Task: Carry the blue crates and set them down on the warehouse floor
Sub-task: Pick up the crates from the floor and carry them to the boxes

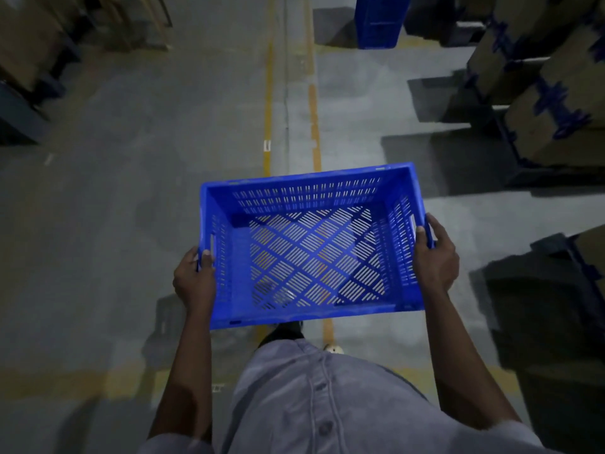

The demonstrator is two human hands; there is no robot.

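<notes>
An empty blue slotted crate (314, 247) hangs in front of my waist, above the grey warehouse floor (163, 158). My left hand (193, 276) grips its left short side at the handle slot. On the opposite short side, my right hand (435, 253) curls round the rim by the other handle slot. The crate tilts slightly, its far edge higher. Farther ahead, a second blue crate (379, 21) stands on the floor at the top of the view.
Two yellow floor lines (268, 93) run ahead down the aisle. Cardboard boxes on blue pallets (540, 103) line the right side. More boxes and racking (29, 60) stand on the left. A dark pallet (550, 299) sits close at my right.
</notes>
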